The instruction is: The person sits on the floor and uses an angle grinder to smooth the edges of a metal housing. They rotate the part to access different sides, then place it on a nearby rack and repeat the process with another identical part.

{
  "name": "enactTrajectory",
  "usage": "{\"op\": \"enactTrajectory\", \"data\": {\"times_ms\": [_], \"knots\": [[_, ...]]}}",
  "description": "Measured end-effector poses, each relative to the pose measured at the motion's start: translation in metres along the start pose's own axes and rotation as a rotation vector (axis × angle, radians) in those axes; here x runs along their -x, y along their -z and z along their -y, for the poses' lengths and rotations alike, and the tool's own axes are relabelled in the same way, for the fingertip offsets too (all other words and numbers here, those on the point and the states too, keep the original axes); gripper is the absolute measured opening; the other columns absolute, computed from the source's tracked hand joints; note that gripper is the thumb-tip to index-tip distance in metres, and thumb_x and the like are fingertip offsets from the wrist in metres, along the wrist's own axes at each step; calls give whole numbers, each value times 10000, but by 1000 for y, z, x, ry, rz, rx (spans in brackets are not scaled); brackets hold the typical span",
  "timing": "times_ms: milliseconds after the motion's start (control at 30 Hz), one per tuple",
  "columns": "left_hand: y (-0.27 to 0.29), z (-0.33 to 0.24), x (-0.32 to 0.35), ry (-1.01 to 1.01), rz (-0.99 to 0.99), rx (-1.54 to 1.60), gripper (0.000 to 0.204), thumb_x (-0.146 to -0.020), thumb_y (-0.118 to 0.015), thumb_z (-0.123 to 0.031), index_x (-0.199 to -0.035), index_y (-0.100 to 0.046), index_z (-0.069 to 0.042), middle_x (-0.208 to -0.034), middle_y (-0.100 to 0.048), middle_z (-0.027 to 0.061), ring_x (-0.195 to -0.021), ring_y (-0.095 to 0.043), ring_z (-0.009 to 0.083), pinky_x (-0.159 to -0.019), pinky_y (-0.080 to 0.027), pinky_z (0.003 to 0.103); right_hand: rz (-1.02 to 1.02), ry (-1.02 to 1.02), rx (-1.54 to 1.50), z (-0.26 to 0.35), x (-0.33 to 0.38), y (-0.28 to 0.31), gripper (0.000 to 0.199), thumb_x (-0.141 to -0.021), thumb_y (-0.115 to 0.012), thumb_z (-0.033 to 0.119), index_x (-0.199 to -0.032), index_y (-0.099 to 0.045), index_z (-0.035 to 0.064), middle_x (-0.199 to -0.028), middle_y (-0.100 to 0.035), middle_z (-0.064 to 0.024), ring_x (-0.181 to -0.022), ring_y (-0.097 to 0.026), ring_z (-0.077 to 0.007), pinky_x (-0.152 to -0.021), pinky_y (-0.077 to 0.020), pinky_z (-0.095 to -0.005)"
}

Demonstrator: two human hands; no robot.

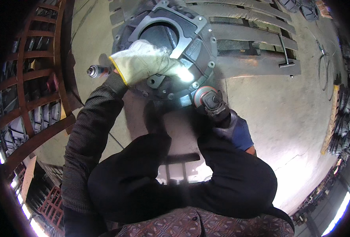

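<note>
My left hand [147, 61], in a pale work glove with a yellow cuff edge, lies across a large round metal casting [200, 51]. Its fingers stretch to the right, the tips washed out by bright light. Right of the knees, my right hand [235, 132], in a blue and grey glove, is wrapped round an angle grinder [213, 102]. The grinder's reddish disc [202, 94] is beside the casting's lower right rim; contact cannot be made out. A small cylinder with a silver end [98, 71] shows left of my left wrist, partly hidden by it.
Slatted wooden pallets [254, 33] lie behind and right of the casting, with a T-handled metal tool [286, 53] on one. A rust-brown metal rack [41, 53] stands at left. A thin cable [325, 67] trails over the floor at far right, near stacked dark parts [342, 118].
</note>
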State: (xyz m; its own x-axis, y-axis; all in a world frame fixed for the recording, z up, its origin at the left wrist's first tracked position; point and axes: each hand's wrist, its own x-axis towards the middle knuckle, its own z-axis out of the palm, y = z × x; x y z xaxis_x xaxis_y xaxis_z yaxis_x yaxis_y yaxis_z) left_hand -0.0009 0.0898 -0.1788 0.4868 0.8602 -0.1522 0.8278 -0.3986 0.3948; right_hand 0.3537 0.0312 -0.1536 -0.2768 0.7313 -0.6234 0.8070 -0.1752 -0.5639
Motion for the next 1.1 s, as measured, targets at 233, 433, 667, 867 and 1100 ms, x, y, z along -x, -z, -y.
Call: {"op": "enactTrajectory", "data": {"times_ms": [233,433,667,867,1100], "knots": [[-46,-1,7,-23,-340,-472,285,-998,-613,-310,-1213,-731,-166,-988,-720,108,-927,-719,304,-853,-574,450,56,92,42,-28,-19,-13,805,-735,-907,417,-1419,-633,93,-1244,-751,-231,-1189,-714,-428,-991,-583,-482],[-71,2,15,114,-347,-319,331,-997,-607,-331,-1229,-729,-130,-1083,-721,142,-1007,-716,328,-898,-576,466,64,109,143,-43,-30,-21,778,-734,-903,413,-1405,-642,119,-1217,-758,-221,-1156,-718,-435,-965,-586,-494],[-68,5,21,218,-230,-177,394,-1000,-608,-377,-1257,-733,-106,-1179,-725,168,-1063,-713,335,-917,-587,452,63,123,178,-29,-30,-22,682,-777,-789,333,-1409,-646,122,-1166,-757,-249,-1133,-708,-465,-962,-581,-525],[-46,1,16,132,-235,-235,424,-997,-615,-405,-1247,-738,-86,-1199,-726,162,-1096,-698,331,-916,-592,442,27,45,-22,-10,-12,-11,758,-741,-905,401,-1383,-650,89,-1186,-761,-234,-1150,-725,-427,-955,-590,-487],[-38,-3,4,52,-359,-309,404,-997,-616,-395,-1241,-733,-95,-1166,-723,145,-1083,-691,329,-917,-583,439,61,48,78,-11,-10,-15,798,-735,-905,398,-1425,-628,107,-1201,-758,-238,-1148,-726,-431,-965,-587,-488]]}}
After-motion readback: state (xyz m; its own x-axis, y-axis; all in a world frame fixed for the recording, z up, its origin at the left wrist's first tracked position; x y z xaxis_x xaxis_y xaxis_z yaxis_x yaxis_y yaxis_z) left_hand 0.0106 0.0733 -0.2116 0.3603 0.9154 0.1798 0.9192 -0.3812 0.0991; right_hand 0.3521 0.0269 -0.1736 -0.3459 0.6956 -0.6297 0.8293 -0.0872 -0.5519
